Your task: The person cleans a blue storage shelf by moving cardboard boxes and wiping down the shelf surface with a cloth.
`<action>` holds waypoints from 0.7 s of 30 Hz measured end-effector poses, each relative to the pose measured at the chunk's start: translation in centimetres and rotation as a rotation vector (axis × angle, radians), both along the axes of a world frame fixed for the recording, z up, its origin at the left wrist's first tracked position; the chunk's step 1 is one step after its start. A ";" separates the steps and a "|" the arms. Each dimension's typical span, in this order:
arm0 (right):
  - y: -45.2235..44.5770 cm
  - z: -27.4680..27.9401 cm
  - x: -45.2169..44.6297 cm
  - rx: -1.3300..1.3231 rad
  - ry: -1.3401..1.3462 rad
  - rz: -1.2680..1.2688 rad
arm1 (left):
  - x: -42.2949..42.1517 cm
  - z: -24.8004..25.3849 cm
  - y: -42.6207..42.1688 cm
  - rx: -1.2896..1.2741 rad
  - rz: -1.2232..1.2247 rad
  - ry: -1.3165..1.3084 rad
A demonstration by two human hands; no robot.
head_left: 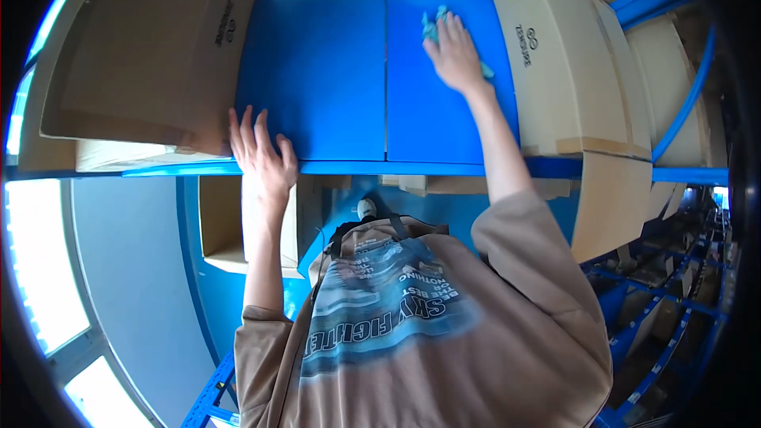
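Observation:
My right hand (456, 55) presses a teal cloth (430, 29) flat against the right panel of a blue shelf (317, 71); bits of the cloth stick out past the fingertips and beside the wrist. Near the shelf's front edge on the left, my left hand (263, 157) has its fingers spread, beside the lower corner of a large cardboard box (151, 47). Nothing is held in it. A second printed cardboard box (547, 55) stands on the shelf to the right of the cloth.
Below the shelf edge, an open cardboard box (222, 222) sits at the left. A cardboard flap (610, 206) hangs below the shelf at the right. Blue racking (674, 309) fills the lower right, and bright windows (47, 261) line the left side.

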State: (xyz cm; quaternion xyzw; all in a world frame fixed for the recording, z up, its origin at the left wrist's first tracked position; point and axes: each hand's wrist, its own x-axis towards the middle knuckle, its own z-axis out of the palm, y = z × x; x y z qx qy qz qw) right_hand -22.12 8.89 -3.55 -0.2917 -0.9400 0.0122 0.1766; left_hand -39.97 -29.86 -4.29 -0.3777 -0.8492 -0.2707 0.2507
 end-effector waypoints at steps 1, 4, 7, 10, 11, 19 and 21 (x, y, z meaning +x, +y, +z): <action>-2.7 0.0 2.0 0.024 0.010 0.010 | 0.2 -0.2 0.1 -0.019 0.012 -0.001; -10.3 1.6 8.7 -0.036 -0.025 0.031 | 0.2 -0.5 -0.1 -0.052 -0.002 0.014; -16.1 2.9 14.6 -0.121 -0.069 0.056 | -0.2 -0.4 -0.2 -0.087 0.000 0.038; -18.4 3.3 18.2 -0.176 -0.064 -0.004 | -0.3 -0.3 -0.1 -0.091 -0.020 0.051; -18.5 3.3 18.9 -0.198 -0.050 -0.048 | -0.2 -0.4 -0.1 -0.093 -0.026 0.050; -11.9 1.9 15.2 -0.173 -0.012 -0.142 | -0.3 -0.6 0.3 -0.050 -0.021 0.018; -8.7 1.9 12.0 -0.073 -0.016 -0.107 | -0.2 -0.4 0.0 -0.057 -0.008 0.010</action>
